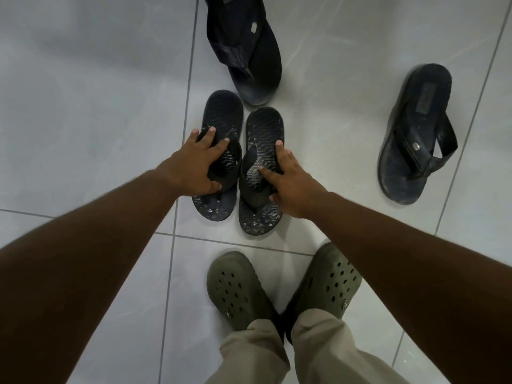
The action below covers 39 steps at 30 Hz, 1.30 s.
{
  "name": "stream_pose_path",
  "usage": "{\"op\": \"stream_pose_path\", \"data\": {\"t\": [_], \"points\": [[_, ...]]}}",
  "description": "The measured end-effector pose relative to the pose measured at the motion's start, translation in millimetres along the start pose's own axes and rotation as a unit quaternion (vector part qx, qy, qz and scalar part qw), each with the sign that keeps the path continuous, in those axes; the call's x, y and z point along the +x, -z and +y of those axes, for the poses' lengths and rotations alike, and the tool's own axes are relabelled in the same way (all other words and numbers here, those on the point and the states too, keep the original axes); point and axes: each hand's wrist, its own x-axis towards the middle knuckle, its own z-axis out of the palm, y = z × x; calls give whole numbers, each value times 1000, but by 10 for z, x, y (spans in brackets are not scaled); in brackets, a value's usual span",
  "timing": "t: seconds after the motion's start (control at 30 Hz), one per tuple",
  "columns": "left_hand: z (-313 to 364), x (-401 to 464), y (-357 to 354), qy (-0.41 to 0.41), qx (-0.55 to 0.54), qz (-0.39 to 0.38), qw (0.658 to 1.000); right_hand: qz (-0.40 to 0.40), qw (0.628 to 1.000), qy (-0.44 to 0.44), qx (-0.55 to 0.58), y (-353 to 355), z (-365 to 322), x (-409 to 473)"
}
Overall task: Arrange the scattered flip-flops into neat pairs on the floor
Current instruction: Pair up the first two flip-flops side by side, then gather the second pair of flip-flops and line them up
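Two small black patterned flip-flops lie side by side on the white tiled floor, toes toward me. My left hand [194,164] grips the strap of the left small flip-flop [223,112]. My right hand [288,184] holds the strap of the right small flip-flop [264,126]. A large dark flip-flop [249,48] lies just beyond them at the top, its toe close to the small pair. A second large dark flip-flop [415,134] lies apart at the right, angled.
My own feet in olive green clogs [238,286] and beige trousers [318,353] stand just below the small pair. Grey grout lines cross the tiled floor [83,106].
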Motion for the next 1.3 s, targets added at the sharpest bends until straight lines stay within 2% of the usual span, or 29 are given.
{"op": "stream_pose_path", "data": {"t": [0.13,0.27,0.4,0.5,0.57,0.67,0.77,0.87,1.07,1.13,1.2,1.3], "points": [[115,-33,54,10,83,13,996,-7,998,-37,47,150,-14,-32],[428,-3,299,42,52,78,995,93,976,-140,136,449,321,-285],[650,278,726,65,6,148,987,182,954,-235,50,640,998,-733],[718,732,1022,96,-10,206,974,151,945,-288,-42,646,1436,-960],[716,1038,1136,115,-32,215,969,107,939,-326,-24,577,1639,-1027],[782,1320,1140,132,-69,214,966,91,948,-303,36,398,1745,-1022],[1123,1514,1106,83,-64,238,966,99,957,-272,33,247,1670,-929],[1626,1795,1203,31,-34,195,980,106,960,-257,35,175,1527,-838],[2385,2175,1379,24,22,104,994,49,969,-227,86,102,1212,-801],[2409,2113,1332,19,49,111,992,42,969,-226,91,191,1172,-838],[2356,1935,1217,-6,71,161,984,127,963,-226,78,388,1198,-861],[2340,1579,894,-45,92,219,970,328,915,-226,64,884,1430,-719]]}}
